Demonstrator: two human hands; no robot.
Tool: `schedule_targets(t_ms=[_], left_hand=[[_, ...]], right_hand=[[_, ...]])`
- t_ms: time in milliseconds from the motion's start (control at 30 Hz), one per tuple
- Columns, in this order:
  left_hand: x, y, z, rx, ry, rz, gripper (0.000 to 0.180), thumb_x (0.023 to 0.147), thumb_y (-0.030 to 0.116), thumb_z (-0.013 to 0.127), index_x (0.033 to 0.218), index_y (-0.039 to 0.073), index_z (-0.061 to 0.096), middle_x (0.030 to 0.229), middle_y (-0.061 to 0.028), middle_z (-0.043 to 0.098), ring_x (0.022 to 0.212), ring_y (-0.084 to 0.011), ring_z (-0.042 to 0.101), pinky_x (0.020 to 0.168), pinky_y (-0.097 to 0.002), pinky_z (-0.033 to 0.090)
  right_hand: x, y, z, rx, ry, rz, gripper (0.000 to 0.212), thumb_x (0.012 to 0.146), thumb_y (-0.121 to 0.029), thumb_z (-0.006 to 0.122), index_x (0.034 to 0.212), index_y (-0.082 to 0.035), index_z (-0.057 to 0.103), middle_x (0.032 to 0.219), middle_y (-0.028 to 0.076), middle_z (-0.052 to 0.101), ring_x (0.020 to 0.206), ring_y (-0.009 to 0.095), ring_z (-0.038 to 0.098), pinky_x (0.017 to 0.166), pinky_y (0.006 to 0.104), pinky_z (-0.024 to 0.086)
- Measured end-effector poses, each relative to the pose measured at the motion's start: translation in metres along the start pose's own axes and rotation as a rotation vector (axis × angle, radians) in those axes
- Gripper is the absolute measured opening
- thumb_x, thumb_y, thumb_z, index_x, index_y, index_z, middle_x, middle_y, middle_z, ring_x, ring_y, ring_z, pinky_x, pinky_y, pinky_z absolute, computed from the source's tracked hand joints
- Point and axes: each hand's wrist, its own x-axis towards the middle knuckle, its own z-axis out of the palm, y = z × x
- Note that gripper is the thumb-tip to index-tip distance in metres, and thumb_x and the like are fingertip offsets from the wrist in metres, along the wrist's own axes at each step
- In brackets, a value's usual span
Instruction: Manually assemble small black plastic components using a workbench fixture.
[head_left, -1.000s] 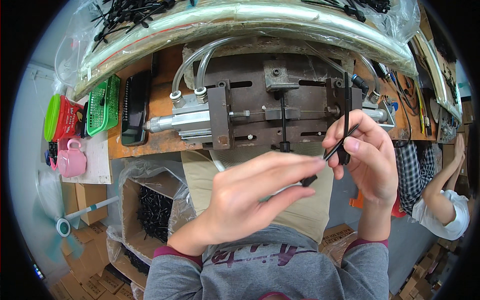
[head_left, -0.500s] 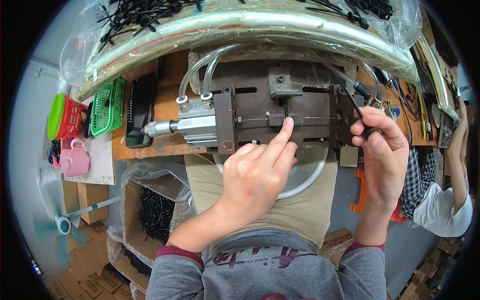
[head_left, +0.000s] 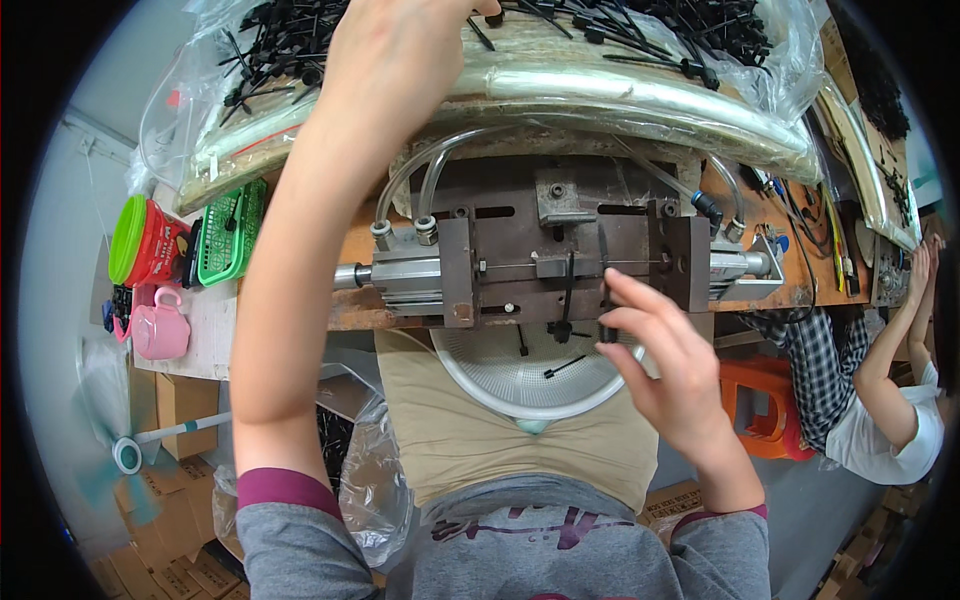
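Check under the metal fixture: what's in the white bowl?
The white bowl holds a few loose black cable ties. Its far rim is hidden under the metal fixture, and the right hand covers its right edge.

A thin black cable tie [head_left: 606,300] is held upright against the front of the metal fixture, just beside another black tie [head_left: 567,295] hanging there. A loose heap of black cable ties [head_left: 640,25] is spread on clear plastic at the bench's far side.

1. A worn wooden workbench [head_left: 770,285] is carrying a metal clamping fixture [head_left: 560,265] with clear hoses.
2. A plastic sheet heaped with black cable ties [head_left: 700,30] is lying along its far edge.
3. A green basket [head_left: 232,232], a red canister with a green lid [head_left: 145,240] and a pink mug [head_left: 160,325] are sitting at its left end.
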Motion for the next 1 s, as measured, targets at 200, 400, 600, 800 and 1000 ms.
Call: schedule_targets(t_ms=[200,400,600,800,1000], left_hand=[[0.017,-0.03,0.026,0.051,-0.147,0.173,0.011,0.08,0.001,0.065,0.086,0.001,0.074,0.095,-0.0105,0.066,0.098,-0.0296,0.063,0.088,-0.0405,0.051],[0.02,0.016,-0.006,-0.83,-0.036,-0.44,0.01,0.097,0.009,0.063,0.102,0.0,0.065,0.089,-0.0071,0.067,0.078,-0.0177,0.067,0.067,-0.0302,0.054],[-0.025,0.044,-0.074,-1.937,-0.001,-0.781,0.023,0.098,0.007,0.061,0.119,-0.003,0.06,0.097,-0.009,0.068,0.089,-0.0152,0.067,0.073,-0.0277,0.052],[-0.067,0.101,-0.082,-1.44,-0.056,-0.549,0.053,0.092,-0.008,0.055,0.144,-0.008,0.047,0.131,-0.0231,0.059,0.115,-0.032,0.066,0.095,-0.0377,0.056],[-0.11,0.118,-0.083,-1.069,-0.189,-0.423,0.039,0.07,0.0,0.087,0.107,0.001,0.076,0.117,-0.0167,0.068,0.098,-0.0205,0.07,0.077,-0.0307,0.063]], right_hand=[[0.009,-0.012,0.022,-0.355,-0.085,-0.18,0.02,0.076,-0.006,0.07,0.096,-0.001,0.065,0.125,0.02,0.069,0.057,0.013,0.062,0.054,0.0257,0.05],[0.015,-0.018,0.013,-0.414,-0.202,-0.116,0.026,0.075,-0.01,0.08,0.098,-0.004,0.068,0.125,0.014,0.07,0.058,0.017,0.063,0.056,0.0275,0.053],[0.078,-0.004,-0.025,-0.013,0.0,-0.152,0.027,0.077,-0.017,0.083,0.096,-0.006,0.069,0.09,0.009,0.072,0.057,0.019,0.063,0.057,0.0315,0.052],[0.222,0.049,-0.082,-0.192,0.215,0.246,0.026,0.073,-0.017,0.085,0.084,0.004,0.075,0.071,0.012,0.072,0.062,0.013,0.066,0.059,0.0293,0.054],[0.274,0.084,-0.067,-0.253,-0.142,0.403,0.025,0.069,-0.016,0.086,0.076,0.005,0.075,0.064,0.011,0.07,0.058,0.016,0.067,0.059,0.0309,0.055]])
